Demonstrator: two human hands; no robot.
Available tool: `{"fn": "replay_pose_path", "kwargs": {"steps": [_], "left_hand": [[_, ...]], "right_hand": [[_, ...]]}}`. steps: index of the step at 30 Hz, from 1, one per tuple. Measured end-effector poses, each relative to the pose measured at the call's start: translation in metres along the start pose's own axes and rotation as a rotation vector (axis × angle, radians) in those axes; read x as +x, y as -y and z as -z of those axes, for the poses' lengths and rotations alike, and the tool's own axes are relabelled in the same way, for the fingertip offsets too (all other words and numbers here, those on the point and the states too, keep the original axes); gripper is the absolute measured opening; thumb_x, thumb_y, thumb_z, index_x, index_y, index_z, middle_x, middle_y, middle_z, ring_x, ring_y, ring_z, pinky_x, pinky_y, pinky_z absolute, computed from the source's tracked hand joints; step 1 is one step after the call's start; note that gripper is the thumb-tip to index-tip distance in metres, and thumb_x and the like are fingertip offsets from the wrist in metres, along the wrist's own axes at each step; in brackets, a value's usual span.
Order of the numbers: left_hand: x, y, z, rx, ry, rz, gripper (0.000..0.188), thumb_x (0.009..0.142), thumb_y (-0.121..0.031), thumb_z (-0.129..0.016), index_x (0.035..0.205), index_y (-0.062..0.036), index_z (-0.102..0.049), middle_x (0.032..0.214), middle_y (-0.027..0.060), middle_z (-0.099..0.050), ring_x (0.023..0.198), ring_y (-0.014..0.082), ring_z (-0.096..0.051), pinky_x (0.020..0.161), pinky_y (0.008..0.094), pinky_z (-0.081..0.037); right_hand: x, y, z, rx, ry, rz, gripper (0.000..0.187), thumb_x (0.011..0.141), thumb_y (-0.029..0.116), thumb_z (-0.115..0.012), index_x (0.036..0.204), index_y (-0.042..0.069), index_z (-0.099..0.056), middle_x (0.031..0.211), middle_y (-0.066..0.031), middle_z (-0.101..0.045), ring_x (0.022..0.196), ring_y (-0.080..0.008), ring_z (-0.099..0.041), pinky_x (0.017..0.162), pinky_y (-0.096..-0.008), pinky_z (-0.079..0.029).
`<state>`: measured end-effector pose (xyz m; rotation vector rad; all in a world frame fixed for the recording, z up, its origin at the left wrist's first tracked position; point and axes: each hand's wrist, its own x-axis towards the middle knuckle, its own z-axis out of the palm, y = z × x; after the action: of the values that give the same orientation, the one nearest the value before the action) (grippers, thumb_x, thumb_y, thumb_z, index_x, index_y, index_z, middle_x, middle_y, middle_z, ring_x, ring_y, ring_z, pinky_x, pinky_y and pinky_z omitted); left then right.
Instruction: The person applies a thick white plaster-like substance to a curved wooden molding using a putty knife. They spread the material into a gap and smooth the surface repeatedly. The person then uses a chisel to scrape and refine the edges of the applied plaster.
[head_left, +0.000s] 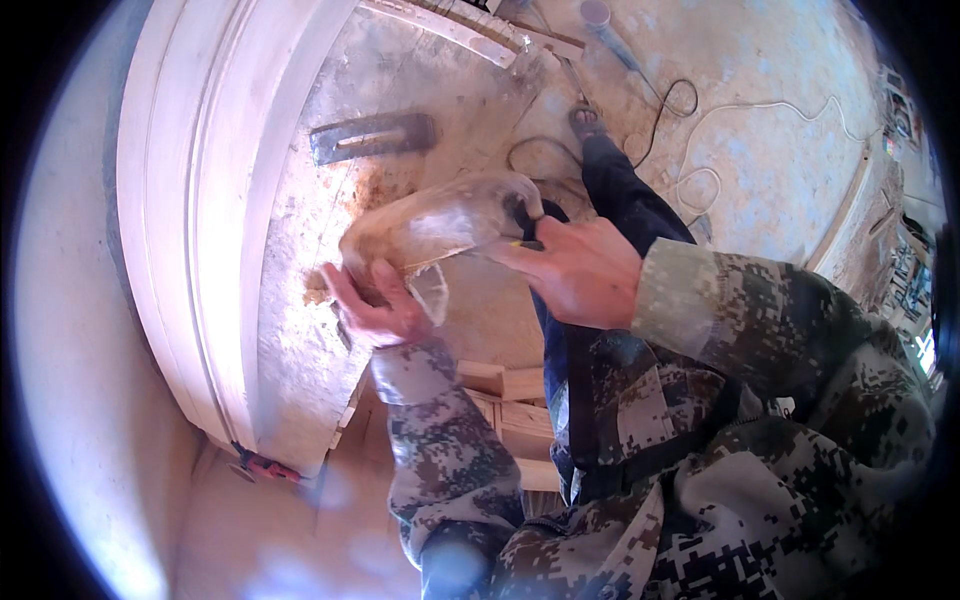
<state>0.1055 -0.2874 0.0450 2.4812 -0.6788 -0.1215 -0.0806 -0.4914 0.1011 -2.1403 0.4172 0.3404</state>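
Note:
A translucent, brownish plastic bag (440,222) bulges between my two hands, above a dusty work surface. My left hand (385,308) grips its lower left end, with thumb and fingers apart around it. A loose clear flap (431,292) of plastic hangs beside that thumb. My right hand (588,272) is closed at the bag's right end, index finger pointing left. A slim tool (490,249) with a touch of yellow sticks out of it along the bag's lower edge; its exact kind is unclear. My right palm is hidden.
A dark slotted block (385,135) lies beyond the bag, near brown powder. Long white moulded boards (215,210) curve along the left. A red-handled tool (272,467) sits at their near end. Cables (740,108) trail over the floor. Wooden pieces (520,420) lie below my arms.

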Motion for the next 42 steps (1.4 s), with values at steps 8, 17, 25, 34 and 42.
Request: {"fn": "replay_pose_path", "kwargs": {"steps": [8,17,25,34,42], "left_hand": [[0.073,-0.02,0.011,0.059,0.039,-0.131,0.042,0.102,-0.024,-0.057,0.131,0.0059,-0.065,0.126,0.028,-0.068,0.114,0.0413,-0.069,0.097,0.0428,-0.055],[0.074,0.016,0.0,-0.021,0.203,-0.001,0.065,0.104,-0.046,-0.049,0.148,0.0012,-0.05,0.129,0.0306,-0.066,0.123,0.0436,-0.063,0.104,0.045,-0.048],[0.082,0.027,-0.01,-0.221,0.274,0.067,0.061,0.099,-0.048,-0.055,0.135,0.0011,-0.063,0.119,0.0266,-0.071,0.114,0.0404,-0.067,0.102,0.0438,-0.048],[0.073,0.041,-0.004,-0.192,0.231,0.117,0.05,0.102,-0.034,-0.061,0.131,0.0057,-0.065,0.115,0.0166,-0.074,0.106,0.0219,-0.067,0.096,0.0334,-0.051],[0.065,-0.011,-0.002,-0.285,0.264,0.095,0.046,0.102,-0.032,-0.057,0.129,0.005,-0.066,0.111,0.0182,-0.074,0.101,0.0256,-0.07,0.091,0.0367,-0.054]], "right_hand": [[0.028,0.025,0.014,-0.107,-0.094,0.022,0.054,0.083,0.012,-0.07,0.136,0.017,-0.064,0.091,-0.0217,-0.064,0.076,-0.0397,-0.068,0.065,-0.048,-0.053],[0.015,0.031,0.016,-0.271,0.082,-0.026,0.045,0.086,0.012,-0.066,0.131,0.017,-0.066,0.08,-0.0185,-0.067,0.075,-0.04,-0.068,0.064,-0.0502,-0.052],[0.03,0.05,-0.001,-0.328,0.079,-0.096,0.04,0.083,0.011,-0.064,0.122,0.014,-0.068,0.077,-0.0169,-0.069,0.073,-0.0387,-0.07,0.063,-0.0516,-0.053],[0.033,0.038,-0.003,-0.26,0.154,-0.074,0.041,0.079,0.014,-0.066,0.12,0.018,-0.069,0.078,-0.0175,-0.069,0.072,-0.0402,-0.07,0.063,-0.0524,-0.054],[-0.002,0.031,-0.021,-0.027,0.108,-0.24,0.041,0.076,0.013,-0.07,0.117,0.017,-0.068,0.077,-0.0167,-0.069,0.076,-0.0398,-0.071,0.065,-0.0512,-0.054]]}}
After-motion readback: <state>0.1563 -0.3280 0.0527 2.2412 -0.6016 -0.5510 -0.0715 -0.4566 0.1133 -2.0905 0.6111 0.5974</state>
